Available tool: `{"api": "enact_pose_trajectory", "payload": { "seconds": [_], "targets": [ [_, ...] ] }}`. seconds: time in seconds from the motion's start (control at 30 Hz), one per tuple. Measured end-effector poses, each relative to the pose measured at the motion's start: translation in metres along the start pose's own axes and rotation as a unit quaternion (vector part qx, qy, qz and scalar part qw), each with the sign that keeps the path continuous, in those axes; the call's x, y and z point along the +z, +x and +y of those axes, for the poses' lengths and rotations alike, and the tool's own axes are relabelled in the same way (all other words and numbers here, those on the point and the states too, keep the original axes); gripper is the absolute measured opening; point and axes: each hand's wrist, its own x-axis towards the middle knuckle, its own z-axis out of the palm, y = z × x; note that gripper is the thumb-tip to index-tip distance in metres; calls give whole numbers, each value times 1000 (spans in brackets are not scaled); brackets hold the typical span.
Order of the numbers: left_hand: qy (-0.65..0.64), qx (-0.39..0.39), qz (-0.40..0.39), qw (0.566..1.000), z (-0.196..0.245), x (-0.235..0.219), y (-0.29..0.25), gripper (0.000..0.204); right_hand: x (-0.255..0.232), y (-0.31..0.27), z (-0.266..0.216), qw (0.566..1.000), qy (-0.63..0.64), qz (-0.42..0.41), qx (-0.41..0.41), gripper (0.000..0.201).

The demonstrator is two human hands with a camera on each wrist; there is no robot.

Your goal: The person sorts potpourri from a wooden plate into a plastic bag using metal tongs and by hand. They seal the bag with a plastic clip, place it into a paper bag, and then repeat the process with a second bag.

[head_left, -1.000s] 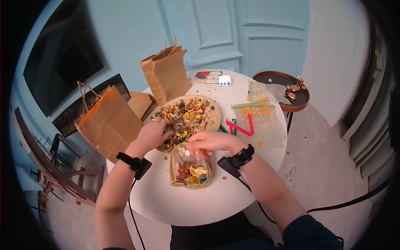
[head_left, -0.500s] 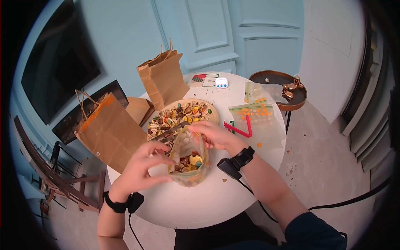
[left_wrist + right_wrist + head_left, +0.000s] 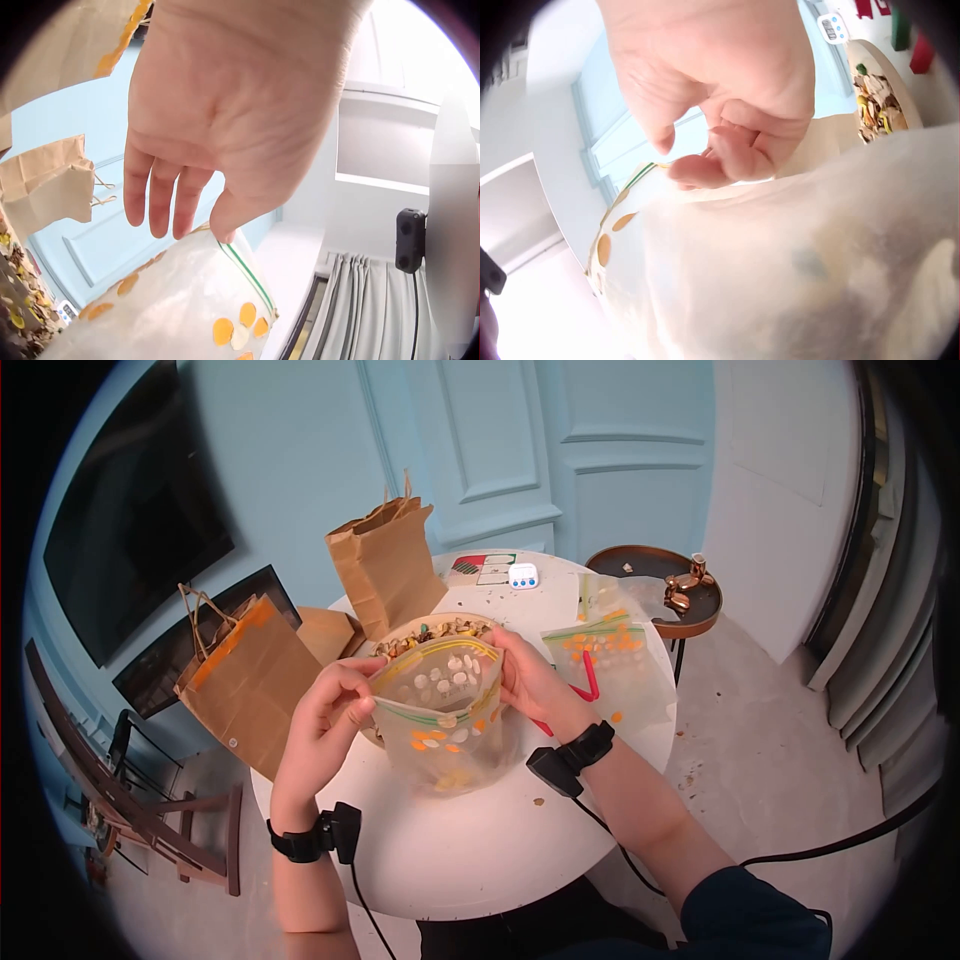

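A translucent zip bag (image 3: pixel 445 760) printed with orange and white dots stands in front of me, its zip mouth parted and facing up. My left hand (image 3: pixel 325 720) pinches the left end of the mouth between thumb and fingers. At the opposite end, my right hand (image 3: pixel 530 680) grips the rim with curled fingers. Through the bag's hazy wall (image 3: pixel 705 277) in the right wrist view, blurred dark and pale contents show. Behind the bag lies dried potpourri (image 3: pixel 455 628) on a round wooden plate, largely hidden by bag and hands.
Two brown paper bags stand at the left, one nearer (image 3: pixel 255 680) and one at the back (image 3: pixel 385 565). Another dotted zip bag (image 3: pixel 600 645) lies right, by a red clip strip (image 3: pixel 590 678). A white timer (image 3: pixel 523 576) sits at the back; a side table (image 3: pixel 690 622) stands beyond.
My left hand has left the plate and come to the bag's left rim. The bag's mouth is now raised and spread between both hands, hiding its contents in the head view.
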Motion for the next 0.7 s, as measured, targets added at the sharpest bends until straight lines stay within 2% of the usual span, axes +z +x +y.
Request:
{"api": "enact_pose_trajectory", "payload": {
  "seconds": [0.03,0.07,0.13,0.17,0.2,0.23,0.3,0.37,0.4,0.47,0.57,0.6,0.67,0.7],
  "targets": [
    [-14,11,8,1000,-4,4,2,10,-1,-1,-3,999,-7,-33,-42,32],
    [-17,13,6,1000,-9,9,4,10,1,0,-2,999,-9,-31,-44,32],
    [-70,30,53,996,-23,18,8,11,9,4,3,971,-135,7,-199,43],
    [-73,38,81,993,-30,20,9,11,8,3,2,970,-138,11,-201,43],
    [-76,39,78,993,-38,22,9,11,7,2,1,970,-155,-23,-187,47],
    [-80,35,126,988,-46,23,8,10,7,2,-1,968,-172,-57,-173,52],
    [-86,31,209,974,-51,28,10,7,11,-4,-4,963,-189,-72,-175,50],
    [-100,18,226,969,-58,25,8,8,17,-10,-8,960,-202,-90,-173,49],
    [-110,4,243,964,-61,22,5,9,20,-11,-9,956,-239,-72,-152,47],
    [-127,-6,254,959,-58,25,4,10,19,-8,-5,953,-269,-59,-128,45],
    [-180,-40,257,949,-66,25,2,13,15,-4,0,952,-272,1,-143,29],
    [-186,-61,244,950,-72,23,1,11,15,-5,-2,953,-270,-3,-140,29],
    [-209,-65,241,946,-80,21,0,7,14,-6,-4,942,-304,19,-139,27],
    [-215,-60,245,943,-83,21,0,7,15,-7,-5,943,-295,3,-152,24]
  ]
}}
